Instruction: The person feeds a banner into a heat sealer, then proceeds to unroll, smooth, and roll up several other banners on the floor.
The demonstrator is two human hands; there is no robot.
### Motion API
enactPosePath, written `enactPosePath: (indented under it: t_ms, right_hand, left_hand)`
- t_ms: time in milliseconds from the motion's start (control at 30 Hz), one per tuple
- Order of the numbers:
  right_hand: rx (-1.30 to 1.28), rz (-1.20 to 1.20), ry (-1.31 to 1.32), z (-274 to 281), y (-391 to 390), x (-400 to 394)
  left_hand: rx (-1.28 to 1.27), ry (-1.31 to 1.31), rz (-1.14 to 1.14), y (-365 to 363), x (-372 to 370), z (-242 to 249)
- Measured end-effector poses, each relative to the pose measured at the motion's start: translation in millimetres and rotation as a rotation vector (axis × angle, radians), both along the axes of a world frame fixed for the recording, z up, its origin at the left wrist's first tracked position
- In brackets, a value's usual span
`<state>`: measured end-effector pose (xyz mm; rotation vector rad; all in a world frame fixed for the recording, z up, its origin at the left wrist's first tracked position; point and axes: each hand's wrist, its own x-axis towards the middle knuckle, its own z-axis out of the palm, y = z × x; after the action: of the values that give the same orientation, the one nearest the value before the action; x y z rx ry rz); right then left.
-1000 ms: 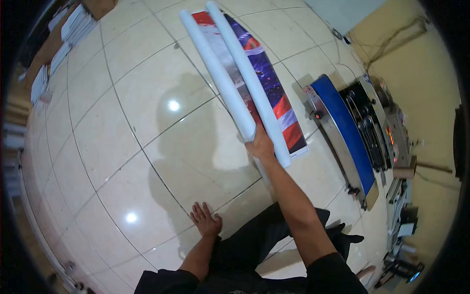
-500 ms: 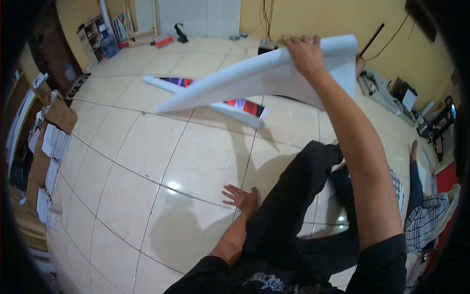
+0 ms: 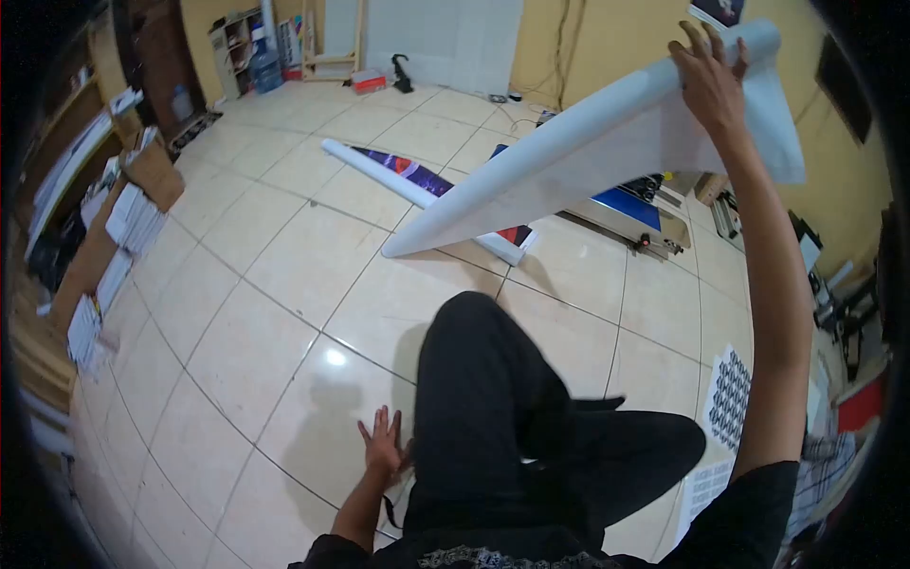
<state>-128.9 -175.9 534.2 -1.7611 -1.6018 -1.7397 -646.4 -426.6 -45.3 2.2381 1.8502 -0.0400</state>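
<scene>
My right hand (image 3: pixel 713 90) grips a large white rolled sheet (image 3: pixel 559 142) near its upper end, fingers wrapped over the roll. The roll slants down to the left, its lower tip on the tiled floor, and a loose flap hangs beneath my hand. Behind it on the floor lies a second white roll (image 3: pixel 379 174), partly covered, with a purple and red print showing along its edge. My left hand (image 3: pixel 382 443) rests on the tiles beside my bent knee, fingers spread, holding nothing.
A blue-topped machine (image 3: pixel 626 207) stands beyond the white sheet. Patterned printed sheets (image 3: pixel 728 398) lie to my right. On the left are shelves and stacks of paper (image 3: pixel 133 220). A water jug (image 3: pixel 265 64), a red box (image 3: pixel 369 82) and a small black object (image 3: pixel 402 74) stand by the far wall.
My right hand has lifted the sheet's upper end higher and to the right, uncovering the blue-topped machine. The view has shifted, and my legs have changed position. My left hand stays on the floor.
</scene>
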Motion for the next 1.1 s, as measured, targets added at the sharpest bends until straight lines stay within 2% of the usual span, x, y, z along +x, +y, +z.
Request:
enactPosePath:
  t_ms: [33,100,167,200,233,267,300,333,367,400,433,500,633,667,733,800,833,900,933,1000,1033,1100]
  right_hand:
    - [0.010,-0.005,0.024,0.9,6.8,2.3]
    - [0.024,0.091,0.004,-2.1,20.3,13.7]
    - [0.017,0.094,-0.024,3.2,19.8,16.6]
    - [0.005,0.144,0.007,4.3,22.0,20.0]
    - [0.015,0.152,-0.002,3.1,21.4,19.3]
    - [0.021,0.153,0.010,1.7,19.1,18.5]
    - [0.028,0.145,0.034,0.5,17.8,18.6]
    - [0.055,0.152,0.058,-4.1,13.9,17.2]
    - [0.083,0.102,0.092,-9.6,13.3,16.4]
    - [0.173,0.232,0.069,-15.7,13.6,15.9]
    - [0.256,0.341,0.039,-24.7,8.5,19.8]
    - [0.197,0.213,0.120,-37.8,-3.6,20.8]
    - [0.127,0.340,0.114,-24.2,-3.5,15.3]
    - [0.110,0.342,0.121,-27.2,0.3,13.6]
    - [0.178,0.166,0.112,-29.1,8.2,13.1]
    - [0.457,0.315,0.269,-65.3,-11.9,-10.7]
    - [0.524,0.474,0.420,-100.4,-18.9,-28.6]
    - [0.203,0.665,0.822,-182.9,-46.6,-81.4]
    - [0.032,0.751,0.933,-226.0,-40.4,-103.1]
    - [-0.148,0.776,1.035,-272.9,-36.5,-143.3]
    - [-0.212,0.844,1.000,-289.9,-43.1,-154.2]
    - [-0.028,0.691,1.130,-309.7,-43.9,-157.8]
  left_hand:
    - [0.141,0.017,-0.032,-1.3,-5.5,-20.5]
    - [0.330,-0.310,0.122,11.7,-22.2,-51.7]
    - [-0.020,-0.854,0.639,75.4,-37.3,-0.1]
    - [0.303,-0.622,0.586,116.6,-36.3,29.1]
    - [0.585,-0.902,0.526,153.3,-14.3,92.8]
    - [0.718,-1.157,0.303,184.6,7.9,165.8]
    - [0.639,-1.247,0.238,228.2,30.6,206.6]
    - [0.701,-1.206,-0.023,264.2,66.7,247.4]
    - [0.640,-1.140,-0.222,279.3,114.9,310.8]
    - [0.762,-0.807,-0.387,300.9,161.7,362.0]
    - [0.750,-0.837,-0.539,314.8,209.7,398.2]
    - [0.649,-0.797,-0.676,339.6,286.5,444.6]
    - [0.456,-0.750,-0.891,357.4,351.5,503.1]
    - [0.394,-0.750,-0.839,367.0,355.3,502.8]
    - [0.359,-0.743,-0.776,380.8,357.2,500.6]
    - [0.474,-0.860,-0.690,380.9,366.8,508.4]
    - [0.507,-0.839,-0.701,378.9,370.8,524.3]
    - [0.734,-0.945,-0.556,379.4,368.0,549.3]
    - [0.772,-0.996,-0.521,373.7,360.2,570.1]
    - [0.899,-1.125,-0.365,362.2,343.0,627.0]
    - [0.978,-1.183,-0.257,346.5,333.1,648.7]
    - [0.726,-1.335,-0.145,293.6,304.3,696.7]
